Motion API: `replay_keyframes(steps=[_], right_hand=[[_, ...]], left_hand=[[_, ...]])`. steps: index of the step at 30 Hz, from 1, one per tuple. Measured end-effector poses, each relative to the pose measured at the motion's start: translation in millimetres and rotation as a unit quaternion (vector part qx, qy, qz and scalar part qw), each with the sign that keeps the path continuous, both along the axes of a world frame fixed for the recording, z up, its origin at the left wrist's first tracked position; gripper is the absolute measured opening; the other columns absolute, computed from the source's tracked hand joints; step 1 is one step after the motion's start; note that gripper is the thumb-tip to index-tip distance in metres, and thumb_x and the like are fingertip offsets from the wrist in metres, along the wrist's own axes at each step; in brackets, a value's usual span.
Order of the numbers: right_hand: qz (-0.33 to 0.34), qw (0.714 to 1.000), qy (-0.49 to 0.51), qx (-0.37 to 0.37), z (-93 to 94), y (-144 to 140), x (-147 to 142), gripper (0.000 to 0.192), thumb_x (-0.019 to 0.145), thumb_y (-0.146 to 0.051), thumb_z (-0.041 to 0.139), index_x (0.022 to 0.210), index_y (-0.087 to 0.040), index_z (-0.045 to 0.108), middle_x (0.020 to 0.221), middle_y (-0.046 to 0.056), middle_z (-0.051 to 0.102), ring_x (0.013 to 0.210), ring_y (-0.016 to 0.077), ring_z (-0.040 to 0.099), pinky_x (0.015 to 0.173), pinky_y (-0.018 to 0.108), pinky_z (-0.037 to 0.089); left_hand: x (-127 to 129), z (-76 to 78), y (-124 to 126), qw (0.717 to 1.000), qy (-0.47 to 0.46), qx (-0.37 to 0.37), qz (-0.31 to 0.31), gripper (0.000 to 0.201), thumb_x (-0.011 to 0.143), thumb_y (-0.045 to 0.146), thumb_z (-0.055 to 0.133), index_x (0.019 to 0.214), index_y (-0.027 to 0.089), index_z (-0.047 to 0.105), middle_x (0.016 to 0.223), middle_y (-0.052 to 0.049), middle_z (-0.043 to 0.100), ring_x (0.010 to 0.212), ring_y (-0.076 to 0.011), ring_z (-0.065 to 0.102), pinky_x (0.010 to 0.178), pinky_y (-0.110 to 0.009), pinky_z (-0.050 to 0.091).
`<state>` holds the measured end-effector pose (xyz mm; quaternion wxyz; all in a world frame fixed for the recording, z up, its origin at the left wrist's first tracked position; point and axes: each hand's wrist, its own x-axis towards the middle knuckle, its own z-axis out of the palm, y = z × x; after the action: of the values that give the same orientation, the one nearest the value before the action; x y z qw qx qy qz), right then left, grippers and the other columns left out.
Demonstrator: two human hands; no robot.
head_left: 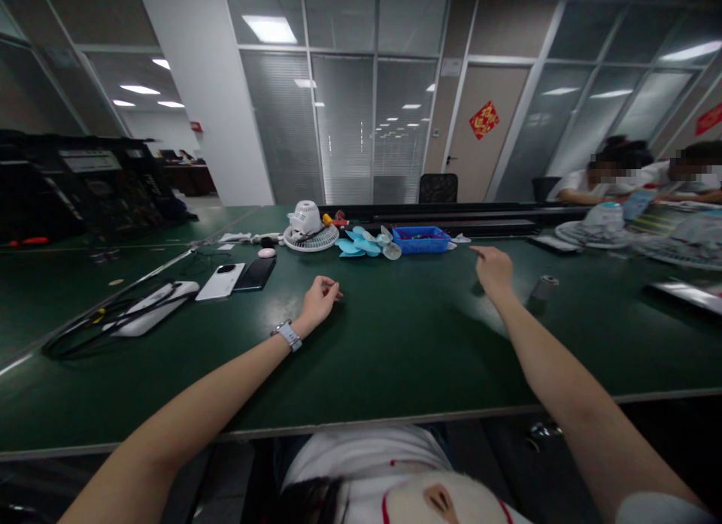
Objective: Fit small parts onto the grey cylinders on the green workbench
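Note:
My left hand (320, 304), with a watch (287, 334) at its wrist, is at the green table (389, 358). Its fingers are loosely bent and apart, and nothing shows in them. My right hand (495, 274) is over the table on the right, a finger stretched out to the left; its other fingers are partly hidden. A blue tray (420, 242) with small parts lies beyond and left of it. Between the tray and my left hand's side are light-blue fan blades (358, 243), clear fan blades (389, 246) and a white fan housing (307, 227).
A small metal cylinder (544, 286) stands right of my right hand. To the left lie a white phone (221, 281), a dark phone (255, 274) and a white power bank-like block (152, 310) with black cable. Other people (603, 174) sit at the far right near more fan parts (603, 223).

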<state>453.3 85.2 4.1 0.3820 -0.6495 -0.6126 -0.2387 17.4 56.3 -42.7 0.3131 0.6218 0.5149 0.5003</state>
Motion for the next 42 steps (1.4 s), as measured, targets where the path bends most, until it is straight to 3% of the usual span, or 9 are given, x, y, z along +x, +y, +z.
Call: replay_keyframes(steps=[2, 5, 10, 16, 24, 29, 36, 39, 42], right_hand=[[-0.042, 0.998, 0.035, 0.003, -4.8, 0.9, 29.2, 0.039, 0.086, -0.012, 0.044, 0.111, -0.013, 0.075, 0.109, 0.015, 0.072, 0.094, 0.0258, 0.066, 0.087, 0.037, 0.049], [-0.063, 0.995, 0.078, -0.017, -12.4, -1.4, 43.2, 0.039, 0.088, -0.016, 0.043, 0.112, -0.015, 0.075, 0.111, 0.013, 0.072, 0.093, 0.0245, 0.066, 0.085, 0.035, 0.048], [-0.078, 0.989, 0.113, -0.056, -15.0, -4.4, 35.9, 0.039, 0.089, -0.018, 0.043, 0.11, -0.016, 0.076, 0.112, 0.012, 0.072, 0.093, 0.0242, 0.065, 0.086, 0.035, 0.047], [-0.056, 0.992, 0.109, -0.028, -18.5, -0.3, 38.7, 0.039, 0.089, -0.016, 0.042, 0.11, -0.017, 0.075, 0.113, 0.011, 0.071, 0.097, 0.0233, 0.065, 0.088, 0.034, 0.046], [-0.113, 0.987, 0.095, -0.064, -20.4, 4.7, 40.2, 0.033, 0.089, -0.021, 0.049, 0.109, -0.018, 0.075, 0.099, 0.014, 0.072, 0.088, 0.0264, 0.064, 0.081, 0.037, 0.046], [-0.098, 0.986, 0.125, -0.052, -24.3, 6.2, 40.7, 0.031, 0.087, -0.027, 0.056, 0.114, -0.021, 0.071, 0.102, 0.011, 0.072, 0.092, 0.0255, 0.065, 0.084, 0.037, 0.048], [-0.137, 0.96, 0.224, -0.099, -36.8, 7.5, 42.4, 0.065, 0.073, -0.043, 0.075, 0.129, -0.015, 0.058, 0.112, 0.017, 0.068, 0.101, 0.0299, 0.064, 0.087, 0.042, 0.049], [-0.162, 0.946, 0.255, -0.119, -44.5, 10.6, 51.3, 0.058, 0.069, -0.045, 0.077, 0.116, -0.013, 0.065, 0.101, 0.018, 0.07, 0.094, 0.0322, 0.066, 0.083, 0.045, 0.051], [-0.138, 0.96, 0.222, -0.099, -47.7, 14.5, 57.9, 0.046, 0.068, -0.046, 0.077, 0.097, -0.012, 0.07, 0.092, 0.019, 0.071, 0.088, 0.0336, 0.067, 0.079, 0.046, 0.053]], left_hand=[[0.5, 1.1, -0.8, 1.0, -0.002, -0.003, 0.002, 0.021, 0.085, 0.039, 0.059, 0.092, 0.021, 0.05, 0.072, -0.002, 0.071, 0.068, -0.0185, 0.069, 0.067, -0.03, 0.051], [1.4, 4.4, -3.6, 1.0, 0.0, -0.008, 0.005, 0.02, 0.085, 0.038, 0.059, 0.091, 0.021, 0.05, 0.072, -0.002, 0.07, 0.068, -0.0183, 0.069, 0.066, -0.029, 0.051], [1.4, 9.1, -8.0, 1.0, 0.009, -0.011, 0.003, 0.02, 0.085, 0.038, 0.059, 0.091, 0.021, 0.051, 0.074, -0.002, 0.071, 0.07, -0.0185, 0.069, 0.068, -0.03, 0.052], [2.0, 7.7, -6.9, 1.0, 0.009, -0.008, 0.008, 0.019, 0.085, 0.037, 0.059, 0.09, 0.021, 0.05, 0.072, -0.002, 0.071, 0.068, -0.0186, 0.069, 0.068, -0.031, 0.052], [2.1, 4.4, -4.1, 1.0, -0.003, 0.004, -0.006, 0.02, 0.084, 0.037, 0.059, 0.09, 0.021, 0.05, 0.071, -0.002, 0.07, 0.069, -0.0178, 0.068, 0.068, -0.03, 0.052], [0.8, 2.1, -2.8, 1.0, -0.004, 0.003, -0.015, 0.021, 0.084, 0.039, 0.06, 0.091, 0.021, 0.05, 0.072, -0.002, 0.071, 0.069, -0.0179, 0.069, 0.068, -0.03, 0.052], [0.5, 3.3, -4.3, 1.0, -0.002, -0.001, -0.011, 0.021, 0.084, 0.038, 0.06, 0.091, 0.021, 0.05, 0.073, -0.002, 0.071, 0.069, -0.0182, 0.069, 0.069, -0.03, 0.053], [0.0, 3.4, -5.0, 1.0, 0.004, -0.003, -0.012, 0.021, 0.084, 0.039, 0.061, 0.091, 0.021, 0.051, 0.073, -0.002, 0.072, 0.071, -0.0187, 0.07, 0.069, -0.031, 0.053], [-0.9, 0.2, -2.9, 1.0, 0.007, 0.0, -0.014, 0.022, 0.084, 0.04, 0.06, 0.092, 0.022, 0.051, 0.073, -0.002, 0.072, 0.071, -0.0191, 0.07, 0.07, -0.032, 0.052]])
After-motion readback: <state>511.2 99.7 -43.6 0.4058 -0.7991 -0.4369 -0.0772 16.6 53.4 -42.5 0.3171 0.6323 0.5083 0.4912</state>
